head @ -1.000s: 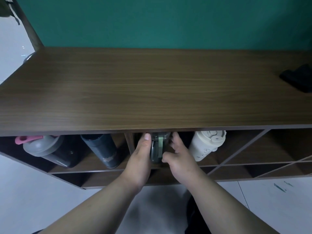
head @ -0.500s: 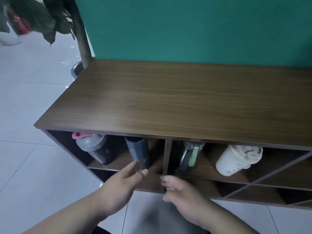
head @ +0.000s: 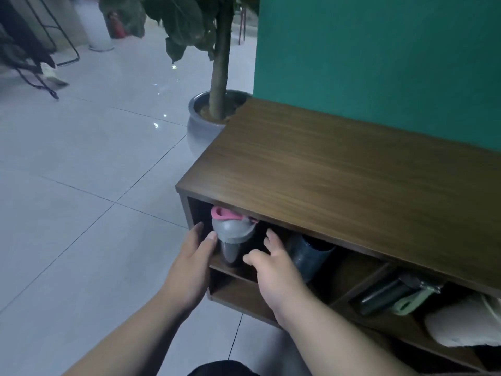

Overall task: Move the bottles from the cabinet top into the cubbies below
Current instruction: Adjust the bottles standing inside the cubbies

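Note:
A grey shaker bottle with a pink lid (head: 232, 234) stands in the leftmost upper cubby of the wooden cabinet (head: 339, 169). My left hand (head: 189, 263) is at its left side, thumb touching the grey cap, fingers spread. My right hand (head: 273, 270) hovers just right of the shaker, fingers apart, holding nothing. A dark blue bottle (head: 309, 256) sits in the same cubby behind my right hand. A dark bottle with a green strap (head: 393, 294) and a white bottle (head: 466, 324) lie in the cubby to the right. The cabinet top bears nothing in view.
A potted tree in a grey pot (head: 208, 123) stands right against the cabinet's far left corner. A green wall (head: 379, 55) backs the cabinet. Pale tiled floor (head: 81, 199) stretches to the left. A black metal rack (head: 32, 50) is at the far left.
My view has swung left and both hands moved from the middle cubby to the leftmost one. They now flank the grey shaker; the green-strap bottle sits released.

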`<state>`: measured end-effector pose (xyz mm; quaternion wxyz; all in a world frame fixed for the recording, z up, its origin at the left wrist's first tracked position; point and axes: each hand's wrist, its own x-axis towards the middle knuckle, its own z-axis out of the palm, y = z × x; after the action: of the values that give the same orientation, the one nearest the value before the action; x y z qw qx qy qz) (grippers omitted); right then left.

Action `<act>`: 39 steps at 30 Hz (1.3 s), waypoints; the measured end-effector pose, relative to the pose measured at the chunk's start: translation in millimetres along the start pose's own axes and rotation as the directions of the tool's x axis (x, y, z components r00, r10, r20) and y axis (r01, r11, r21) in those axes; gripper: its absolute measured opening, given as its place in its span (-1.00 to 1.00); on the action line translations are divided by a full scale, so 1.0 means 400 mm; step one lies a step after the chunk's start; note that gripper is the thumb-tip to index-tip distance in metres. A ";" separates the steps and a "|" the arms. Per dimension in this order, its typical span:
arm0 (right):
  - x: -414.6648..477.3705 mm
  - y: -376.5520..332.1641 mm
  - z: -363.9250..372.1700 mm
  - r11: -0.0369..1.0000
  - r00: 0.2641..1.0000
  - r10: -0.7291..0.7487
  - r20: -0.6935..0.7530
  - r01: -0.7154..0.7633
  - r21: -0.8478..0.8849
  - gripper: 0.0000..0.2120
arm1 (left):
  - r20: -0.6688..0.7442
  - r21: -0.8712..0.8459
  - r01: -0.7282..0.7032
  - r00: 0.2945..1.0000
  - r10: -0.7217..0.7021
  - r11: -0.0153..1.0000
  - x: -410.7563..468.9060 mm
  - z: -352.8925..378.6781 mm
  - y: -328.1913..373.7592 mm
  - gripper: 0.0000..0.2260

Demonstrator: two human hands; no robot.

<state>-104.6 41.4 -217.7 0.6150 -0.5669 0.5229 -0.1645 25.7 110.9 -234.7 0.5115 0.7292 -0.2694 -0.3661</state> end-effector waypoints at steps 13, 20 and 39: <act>0.077 -0.025 0.119 0.995 0.982 -0.019 -0.186 0.037 0.093 -0.24 | 0.119 -0.222 0.017 0.993 0.010 0.975 0.139 0.036 -0.038 -0.33; 0.112 -0.027 0.097 0.992 0.988 -0.019 -0.151 0.037 0.118 -0.53 | 0.130 -0.314 -0.072 0.984 0.118 0.947 0.069 0.030 -0.024 -0.53; 0.149 -0.032 0.091 0.999 0.996 -0.018 -0.085 0.016 -0.028 -0.48 | 0.113 -0.356 -0.040 0.990 0.085 0.934 0.012 0.054 -0.037 -0.65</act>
<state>-45.8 9.2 -240.9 0.5831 -0.5721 0.5459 -0.1865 11.3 100.2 -254.4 0.6272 0.5919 -0.2544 -0.4376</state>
